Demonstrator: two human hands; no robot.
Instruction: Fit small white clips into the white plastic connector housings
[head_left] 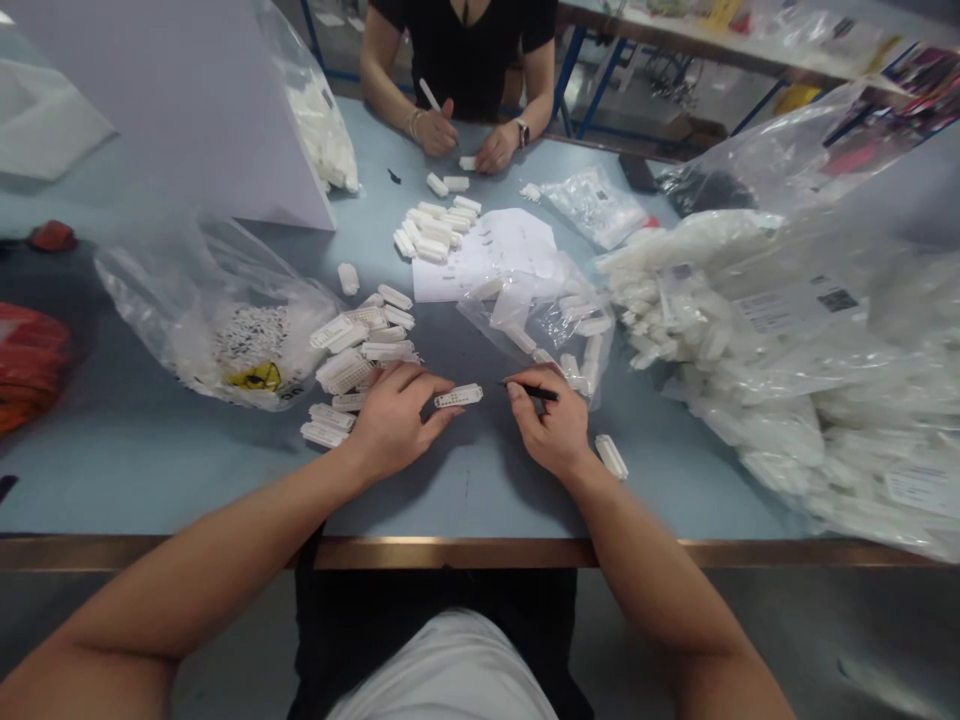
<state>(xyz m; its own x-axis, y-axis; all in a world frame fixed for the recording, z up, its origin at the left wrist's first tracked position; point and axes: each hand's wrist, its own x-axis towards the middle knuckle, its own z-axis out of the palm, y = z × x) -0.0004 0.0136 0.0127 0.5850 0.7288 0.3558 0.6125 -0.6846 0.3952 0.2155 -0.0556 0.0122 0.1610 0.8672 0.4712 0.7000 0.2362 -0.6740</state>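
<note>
Between the thumb and fingers of my left hand (397,415) is a small white plastic piece (459,396), long and narrow with rounded ends and dark marks on its face. My right hand (551,420) grips a black pen (541,393), its tip pointing left toward the piece but apart from it. Just beyond my left hand lies a heap of similar white pieces (346,370). One more white piece (612,457) rests on the table beside my right wrist. A clear plastic bag with white pieces inside (592,335) lies past my right hand.
Left stands an open clear bag (187,270) of tiny white parts. Large bags of white pieces (810,330) fill the right side. Across the table, a person (465,60) holds a white pen near a pile of pieces (435,230) and a printed sheet (525,235).
</note>
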